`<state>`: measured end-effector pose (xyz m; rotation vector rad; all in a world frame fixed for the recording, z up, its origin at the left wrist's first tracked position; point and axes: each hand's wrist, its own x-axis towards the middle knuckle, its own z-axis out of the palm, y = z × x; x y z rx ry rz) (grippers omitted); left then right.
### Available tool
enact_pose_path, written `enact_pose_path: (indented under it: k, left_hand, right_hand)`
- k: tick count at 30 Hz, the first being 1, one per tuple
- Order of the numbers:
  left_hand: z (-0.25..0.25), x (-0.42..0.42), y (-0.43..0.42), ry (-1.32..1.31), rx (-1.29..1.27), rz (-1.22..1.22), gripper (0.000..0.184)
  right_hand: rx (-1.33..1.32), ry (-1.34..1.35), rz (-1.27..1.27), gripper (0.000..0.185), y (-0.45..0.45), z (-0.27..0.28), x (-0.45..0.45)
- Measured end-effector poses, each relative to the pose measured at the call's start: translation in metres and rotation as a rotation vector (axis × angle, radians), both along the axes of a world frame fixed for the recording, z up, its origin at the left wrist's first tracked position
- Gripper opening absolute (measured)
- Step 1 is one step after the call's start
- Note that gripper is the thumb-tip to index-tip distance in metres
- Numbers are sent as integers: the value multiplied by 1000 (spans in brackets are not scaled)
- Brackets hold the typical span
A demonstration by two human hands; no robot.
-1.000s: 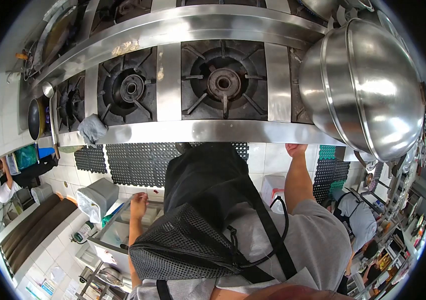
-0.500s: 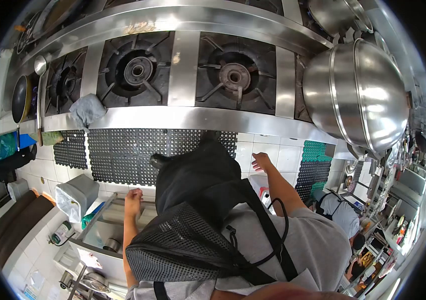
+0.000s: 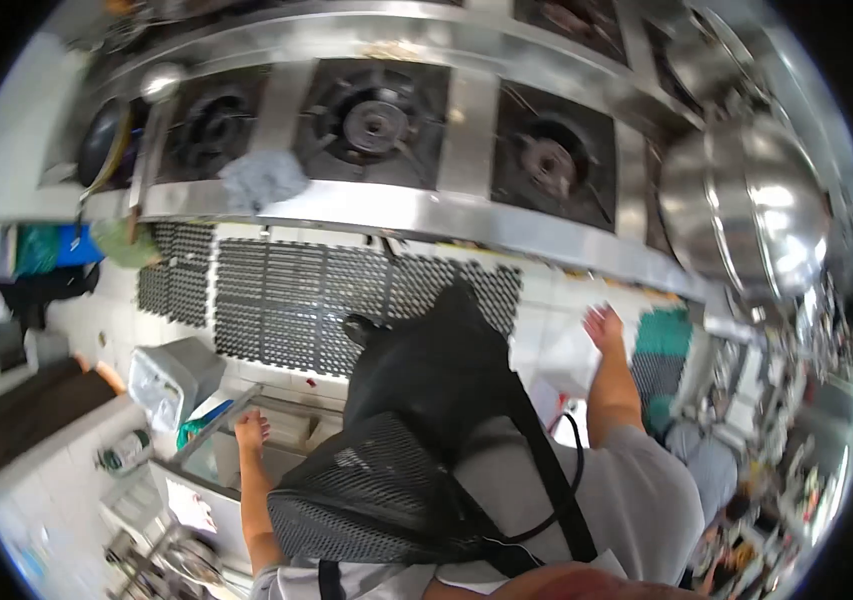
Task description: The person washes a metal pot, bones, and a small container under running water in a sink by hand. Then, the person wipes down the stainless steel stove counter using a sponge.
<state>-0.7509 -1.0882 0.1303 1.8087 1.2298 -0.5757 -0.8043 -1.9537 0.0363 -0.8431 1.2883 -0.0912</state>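
Observation:
My left hand point(image 3: 252, 429) hangs at my side over the edge of an open-topped steel unit point(image 3: 218, 452), its fingers loosely curled and partly blurred. On the other side, my right hand point(image 3: 602, 328) is held over the white floor tiles below the stove front point(image 3: 506, 212), fingers spread and nothing in them. A grey cloth point(image 3: 262, 181) lies on the stove's front edge. Left of it are a ladle point(image 3: 161, 82) and a dark frying pan point(image 3: 104, 140). Large steel bowls point(image 3: 746, 205) stand at the stove's right end.
Black perforated mats point(image 3: 286, 300) cover part of the floor, with a green mat point(image 3: 662, 330) at the right. A lined bin point(image 3: 174, 380) stands at the left. A co-worker in grey point(image 3: 703, 465) is at the lower right, and another person is partly visible at far left.
My right hand has left the stove's front edge and swung out over the floor with fingers spread. My view has turned, and the stove appears shifted and tilted. My left hand stays low.

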Motion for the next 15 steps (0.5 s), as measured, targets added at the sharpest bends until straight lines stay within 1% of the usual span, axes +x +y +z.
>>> enact_pose_path:
  k: [1,2,3,4,6,8,9,10,11,12,13,14,15]
  left_hand:
    - [8,-2,-2,-50,26,25,19]
    - [13,-5,-7,-93,60,84,19]
    - [13,-6,-18,-90,81,68,20]
    - [11,-11,-34,-81,98,50,21]
    - [-9,-25,-61,-98,95,-60,22]
    - [-6,-31,-114,-118,125,-245,23]
    - [-13,-34,-131,-156,148,-443,24]
    - [-21,-35,-144,-188,156,-659,25]
    - [-16,-27,-162,-183,135,-708,25]
    - [-1,-22,-186,-233,40,-617,25]
    - [9,-23,-210,-262,-66,-522,25]
    - [15,-25,-227,-227,-117,-570,25]
    - [24,-23,-239,-255,-163,-465,25]
  right_hand:
    - [18,-22,-50,46,-23,-20,-8]
    - [4,14,-116,50,-28,-11,1]
    - [44,19,-235,55,-43,-18,6]
    - [70,-31,-246,69,-70,-43,1]
    - [80,0,-441,71,-74,-26,26]
    - [106,-115,-509,75,-85,-27,37]
    - [103,-117,-606,63,-85,-13,47]
    - [144,-270,-530,55,-89,-16,46]
    - [161,-422,-465,46,-103,-27,35]
    - [208,-459,-513,34,-126,-65,26]
    - [294,-518,-576,35,-144,-85,19]
    - [143,-518,-535,29,-147,-91,12]
    - [164,-586,-574,28,-148,-87,14]
